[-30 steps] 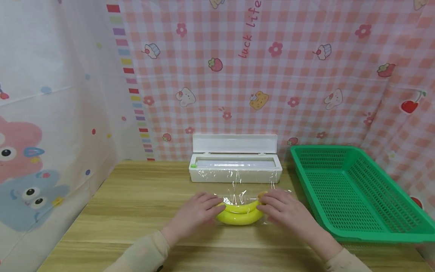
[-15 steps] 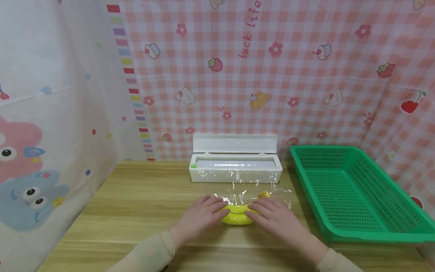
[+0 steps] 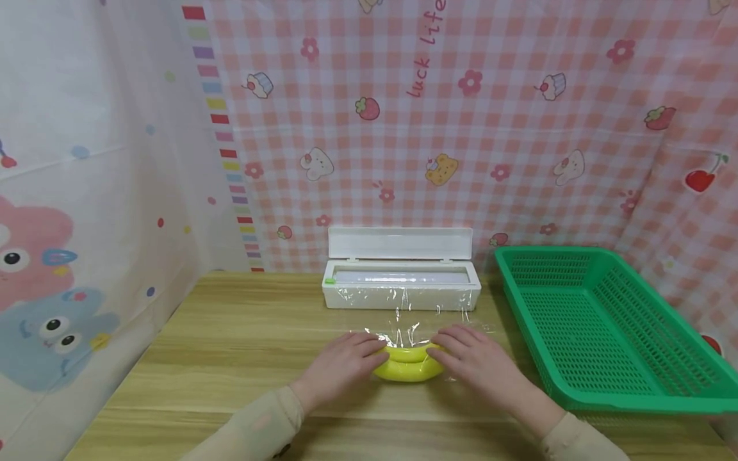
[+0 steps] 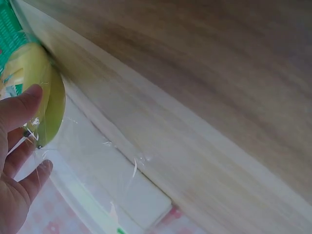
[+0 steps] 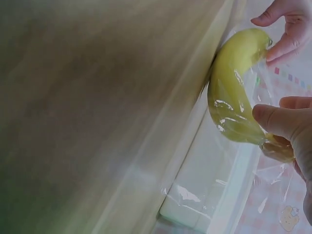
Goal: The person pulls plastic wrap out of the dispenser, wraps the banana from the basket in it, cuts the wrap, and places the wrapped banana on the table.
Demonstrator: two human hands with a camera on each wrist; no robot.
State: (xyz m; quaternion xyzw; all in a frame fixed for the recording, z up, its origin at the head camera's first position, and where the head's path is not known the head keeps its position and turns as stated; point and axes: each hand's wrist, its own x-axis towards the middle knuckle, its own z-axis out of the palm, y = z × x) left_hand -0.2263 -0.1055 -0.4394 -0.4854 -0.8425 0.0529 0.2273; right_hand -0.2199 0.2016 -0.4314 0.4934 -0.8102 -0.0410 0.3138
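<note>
A pair of yellow bananas lies on the table under clear cling film, which stretches back to the white film dispenser. At the left end of the bananas is my left hand; its thumb overlaps them in the left wrist view, and its fingers are spread. My right hand rests at the stem end, thumb against the film and fingers beyond. Its fingers hide most of the brown stem in the head view.
The dispenser's lid stands up, with the film roll showing inside. A green plastic basket sits close to my right forearm. Behind the wooden table hangs a pink checked cloth.
Both hands first moved inward over the bananas. Since then my right hand has slid back outward and forward, covering the stem, while my left hand has stayed nearly in place.
</note>
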